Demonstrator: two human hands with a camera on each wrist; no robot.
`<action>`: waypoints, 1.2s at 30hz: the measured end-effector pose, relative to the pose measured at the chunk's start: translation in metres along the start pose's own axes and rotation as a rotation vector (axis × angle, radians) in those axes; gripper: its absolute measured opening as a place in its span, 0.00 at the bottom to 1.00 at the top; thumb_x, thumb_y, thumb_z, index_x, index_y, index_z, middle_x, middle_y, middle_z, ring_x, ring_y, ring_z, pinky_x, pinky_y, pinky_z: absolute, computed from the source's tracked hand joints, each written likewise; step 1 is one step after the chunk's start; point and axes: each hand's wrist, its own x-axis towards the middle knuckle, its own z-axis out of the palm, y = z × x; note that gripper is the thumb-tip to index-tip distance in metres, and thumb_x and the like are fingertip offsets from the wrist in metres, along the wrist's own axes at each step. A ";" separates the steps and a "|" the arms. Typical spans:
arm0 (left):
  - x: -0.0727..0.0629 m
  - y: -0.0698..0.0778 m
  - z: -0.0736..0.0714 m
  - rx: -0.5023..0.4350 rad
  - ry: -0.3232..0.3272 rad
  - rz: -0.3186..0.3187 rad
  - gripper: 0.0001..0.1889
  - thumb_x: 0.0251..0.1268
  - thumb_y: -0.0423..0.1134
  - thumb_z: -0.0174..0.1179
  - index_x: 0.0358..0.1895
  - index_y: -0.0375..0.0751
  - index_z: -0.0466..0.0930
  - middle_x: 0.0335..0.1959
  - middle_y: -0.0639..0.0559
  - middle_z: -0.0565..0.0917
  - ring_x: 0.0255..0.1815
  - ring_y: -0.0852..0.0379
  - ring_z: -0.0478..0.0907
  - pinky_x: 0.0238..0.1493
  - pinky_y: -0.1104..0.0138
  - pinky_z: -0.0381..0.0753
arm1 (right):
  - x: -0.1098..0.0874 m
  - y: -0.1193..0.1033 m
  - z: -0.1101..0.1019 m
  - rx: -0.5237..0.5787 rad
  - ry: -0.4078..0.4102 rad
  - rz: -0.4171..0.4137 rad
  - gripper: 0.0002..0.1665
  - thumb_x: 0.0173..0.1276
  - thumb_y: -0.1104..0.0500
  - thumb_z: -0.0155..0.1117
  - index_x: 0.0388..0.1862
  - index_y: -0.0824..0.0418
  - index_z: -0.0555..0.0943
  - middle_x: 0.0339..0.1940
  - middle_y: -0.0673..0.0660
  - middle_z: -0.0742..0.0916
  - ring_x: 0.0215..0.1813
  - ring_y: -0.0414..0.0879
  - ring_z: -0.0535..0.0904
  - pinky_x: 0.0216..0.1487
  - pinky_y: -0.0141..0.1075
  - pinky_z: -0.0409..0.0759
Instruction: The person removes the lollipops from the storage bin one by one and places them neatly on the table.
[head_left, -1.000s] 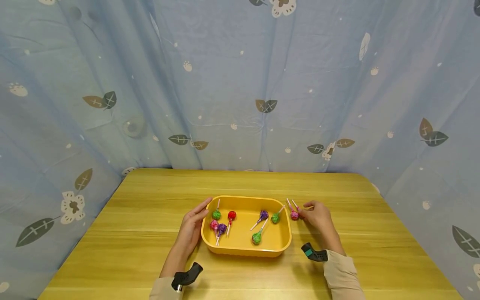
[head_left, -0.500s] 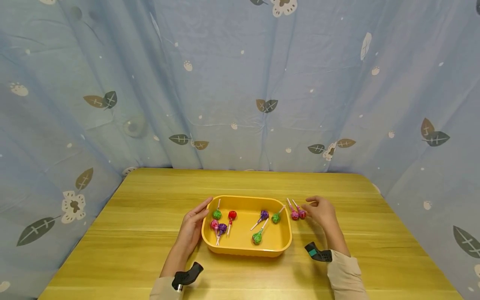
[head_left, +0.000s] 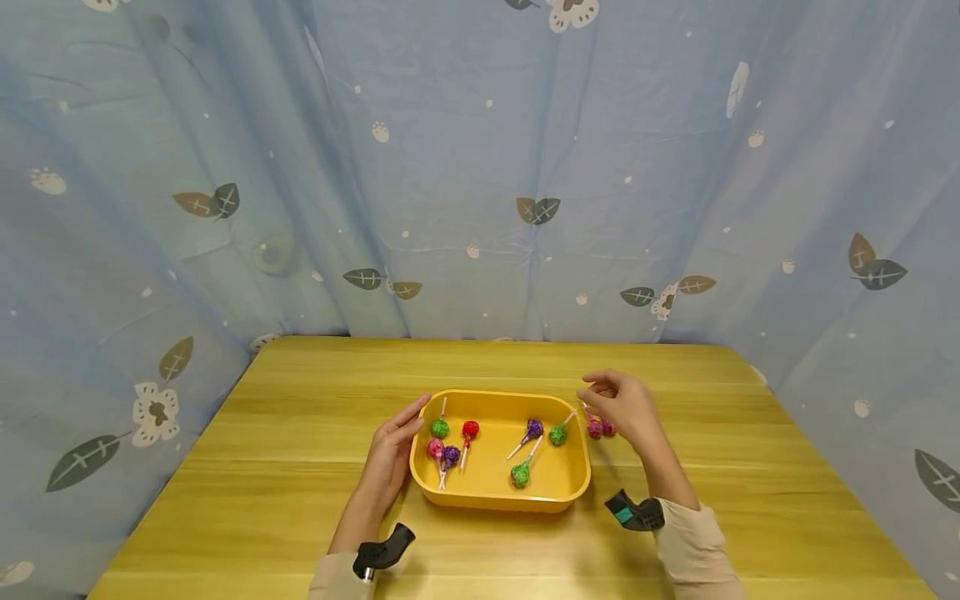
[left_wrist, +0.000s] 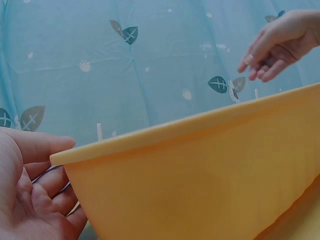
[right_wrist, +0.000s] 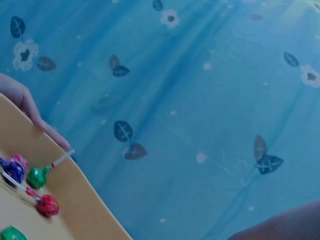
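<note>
A yellow tray (head_left: 570, 492) sits mid-table and holds several lollipops: green (head_left: 439, 428), red (head_left: 470, 429), pink, purple (head_left: 533, 428). My left hand (head_left: 393, 447) rests flat against the tray's left wall (left_wrist: 200, 175), fingers straight. Two pink lollipops (head_left: 600, 428) lie on the table just right of the tray. My right hand (head_left: 609, 397) hovers above them near the tray's far right corner. Its fingers are loosely bent and hold nothing; in the left wrist view the right hand (left_wrist: 278, 42) also shows bare. The right wrist view shows the green lollipop (right_wrist: 36, 177) and the red lollipop (right_wrist: 47, 205).
The wooden table (head_left: 300, 392) is backed and flanked by a blue leaf-print curtain (head_left: 480, 183). Bare wood lies on all sides of the tray. A black wrist mount (head_left: 382, 554) and another wrist mount (head_left: 633, 514) sit on my forearms.
My right hand let go of the two pink lollipops beside the tray, then lifted and drifted left toward the tray's far right corner. The left hand stayed against the tray.
</note>
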 end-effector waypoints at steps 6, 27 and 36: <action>0.000 -0.001 0.000 -0.011 -0.001 0.000 0.23 0.72 0.31 0.50 0.69 0.35 0.67 0.71 0.48 0.65 0.73 0.55 0.57 0.72 0.63 0.54 | 0.008 -0.015 0.025 -0.019 -0.064 -0.090 0.16 0.64 0.61 0.68 0.50 0.65 0.82 0.37 0.57 0.85 0.37 0.49 0.83 0.38 0.41 0.84; 0.002 0.000 0.001 -0.038 0.011 -0.019 0.24 0.71 0.30 0.50 0.69 0.34 0.67 0.72 0.46 0.65 0.73 0.55 0.57 0.72 0.63 0.53 | 0.019 -0.034 0.110 -0.093 -0.421 -0.281 0.16 0.58 0.68 0.71 0.46 0.68 0.83 0.36 0.61 0.86 0.37 0.48 0.82 0.38 0.37 0.82; 0.001 0.000 0.001 -0.036 0.017 -0.026 0.24 0.71 0.30 0.51 0.69 0.34 0.67 0.72 0.47 0.65 0.73 0.55 0.57 0.72 0.63 0.53 | 0.026 -0.040 0.129 -0.226 -0.491 -0.281 0.19 0.57 0.68 0.72 0.49 0.63 0.84 0.37 0.59 0.86 0.37 0.48 0.81 0.35 0.36 0.81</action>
